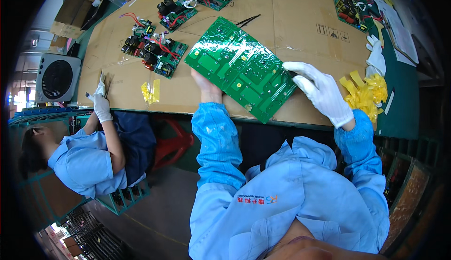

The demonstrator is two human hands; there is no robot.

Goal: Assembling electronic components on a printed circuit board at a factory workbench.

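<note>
A large green circuit board (242,72) is tilted above the cardboard, solder side up, with glare across its upper part. My left hand (207,87), ungloved, grips it at the lower left edge; most of its fingers are hidden beneath the board. My right hand (322,90), in a white glove, is at the board's right corner. Its bent fingers close on that edge, and whether a small piece is pinched there cannot be made out. Crumpled yellow tape strips (366,93) lie just right of my right hand.
Populated circuit boards (155,53) with red wires lie at the back left on the cardboard sheet (300,9). Another board (347,6) and a white glove (375,57) are at the right. Yellow tape pieces (151,92) lie near the front edge. A gloved co-worker (89,161) sits at left.
</note>
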